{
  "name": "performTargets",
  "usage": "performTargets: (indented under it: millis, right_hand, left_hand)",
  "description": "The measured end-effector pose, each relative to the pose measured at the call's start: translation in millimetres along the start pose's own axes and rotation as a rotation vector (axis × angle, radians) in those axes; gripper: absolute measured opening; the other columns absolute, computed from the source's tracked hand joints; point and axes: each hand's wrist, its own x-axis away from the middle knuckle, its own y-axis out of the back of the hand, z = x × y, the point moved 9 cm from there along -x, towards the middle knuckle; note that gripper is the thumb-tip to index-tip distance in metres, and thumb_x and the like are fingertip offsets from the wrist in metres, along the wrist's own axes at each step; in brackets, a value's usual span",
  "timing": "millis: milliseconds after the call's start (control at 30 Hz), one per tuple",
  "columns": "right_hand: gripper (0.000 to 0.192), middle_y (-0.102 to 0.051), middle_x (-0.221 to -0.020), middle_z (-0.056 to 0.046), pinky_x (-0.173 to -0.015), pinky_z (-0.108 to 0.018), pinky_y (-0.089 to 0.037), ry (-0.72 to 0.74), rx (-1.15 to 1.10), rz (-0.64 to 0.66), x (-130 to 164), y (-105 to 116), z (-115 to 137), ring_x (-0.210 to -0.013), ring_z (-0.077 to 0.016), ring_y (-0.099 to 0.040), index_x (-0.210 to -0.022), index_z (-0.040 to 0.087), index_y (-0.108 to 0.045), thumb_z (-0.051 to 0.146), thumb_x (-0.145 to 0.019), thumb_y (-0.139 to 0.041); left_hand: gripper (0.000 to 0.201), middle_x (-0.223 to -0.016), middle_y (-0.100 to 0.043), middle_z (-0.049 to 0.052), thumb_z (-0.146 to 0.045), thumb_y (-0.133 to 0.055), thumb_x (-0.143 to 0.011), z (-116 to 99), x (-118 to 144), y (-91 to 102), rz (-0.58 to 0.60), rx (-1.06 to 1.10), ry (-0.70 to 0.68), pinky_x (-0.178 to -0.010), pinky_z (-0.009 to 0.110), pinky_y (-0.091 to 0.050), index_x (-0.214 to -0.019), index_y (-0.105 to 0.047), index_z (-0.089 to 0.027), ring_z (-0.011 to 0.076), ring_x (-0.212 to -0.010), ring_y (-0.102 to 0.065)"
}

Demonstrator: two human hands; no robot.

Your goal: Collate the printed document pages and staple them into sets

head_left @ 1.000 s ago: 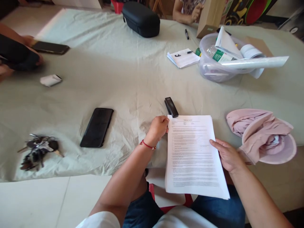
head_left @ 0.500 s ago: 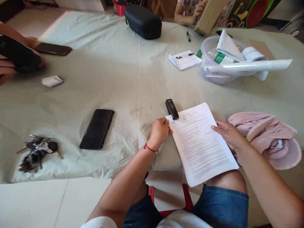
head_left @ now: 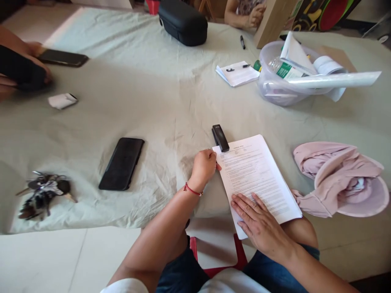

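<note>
A stack of printed paper sheets (head_left: 253, 171) lies on the near side of the cloth-covered table, its lower end reaching past the edge over my lap. My left hand (head_left: 204, 167) is closed at the stack's upper left edge, fingers pinching the sheets there. Flat across the lower part of the top page rests my right hand (head_left: 258, 221), its fingers stretched out. A black stapler (head_left: 220, 138) sits over the upper left corner of the stack, with no hand on it.
To the left lie a black phone (head_left: 122, 163) and a bunch of keys (head_left: 45, 193). A pink cap (head_left: 345, 179) is at the right. Farther back stand a plastic basin (head_left: 281, 91) and a black case (head_left: 183, 24). Two other people's hands (head_left: 256, 16) show at the table's edges.
My right hand has left the stack's right edge and moved down and left onto the top page, where it lies flat. My left hand keeps its place.
</note>
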Motion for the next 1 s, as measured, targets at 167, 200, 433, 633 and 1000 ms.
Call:
performTargets:
  millis: [167, 200, 433, 633, 1000]
  right_hand:
    - [0.052, -0.060, -0.169, -0.004, -0.146, -0.045, -0.013, 0.013, 0.003, -0.026, 4, -2, 4, -0.158, -0.0188, -0.055, -0.161, 0.015, -0.058, 0.010, -0.110, -0.050]
    - [0.052, -0.060, -0.170, -0.004, -0.146, -0.046, -0.012, 0.021, -0.005, -0.023, 4, -1, 5, -0.159, -0.0192, -0.054, -0.160, 0.015, -0.058, 0.009, -0.110, -0.050]
    - [0.050, -0.070, -0.159, -0.005, -0.135, -0.060, -0.040, -0.052, -0.094, 0.009, 0, 10, -12, -0.152, -0.0270, -0.063, -0.152, 0.022, -0.068, 0.007, -0.107, -0.053]
    - [0.052, -0.065, -0.163, -0.013, -0.134, -0.054, -0.046, -0.003, -0.066, -0.020, -6, 10, -7, -0.154, -0.0266, -0.062, -0.162, 0.014, -0.057, 0.016, -0.110, -0.054]
    - [0.053, -0.060, -0.168, -0.010, -0.131, -0.053, -0.050, -0.005, -0.076, 0.022, 0, -6, 4, -0.156, -0.0253, -0.060, -0.162, 0.014, -0.057, 0.009, -0.110, -0.050]
  left_hand:
    - [0.030, -0.054, -0.066, 0.000, -0.017, -0.051, -0.101, 0, -1, 1.2, -0.011, -0.020, -0.025, -0.054, 0.027, -0.034, -0.073, -0.063, -0.020, 0.0143, -0.048, -0.049]
    - [0.030, -0.054, -0.066, 0.001, -0.017, -0.051, -0.101, 0, -1, 1.3, -0.013, -0.019, -0.034, -0.055, 0.027, -0.034, -0.074, -0.065, -0.020, 0.0146, -0.049, -0.050]
    - [0.032, -0.055, -0.067, 0.002, -0.018, -0.051, -0.099, 1, -2, 0.2, -0.002, -0.013, -0.038, -0.052, 0.027, -0.031, -0.070, -0.062, -0.020, 0.0132, -0.046, -0.044]
    - [0.029, -0.053, -0.065, 0.001, -0.017, -0.050, -0.101, 2, -4, -1.1, 0.009, -0.013, -0.027, -0.052, 0.028, -0.032, -0.075, -0.064, -0.020, 0.0144, -0.047, -0.048]
    - [0.027, -0.053, -0.065, 0.000, -0.018, -0.051, -0.101, 8, -9, -2.5, -0.002, -0.003, -0.040, -0.056, 0.028, -0.036, -0.077, -0.064, -0.020, 0.0146, -0.049, -0.051]
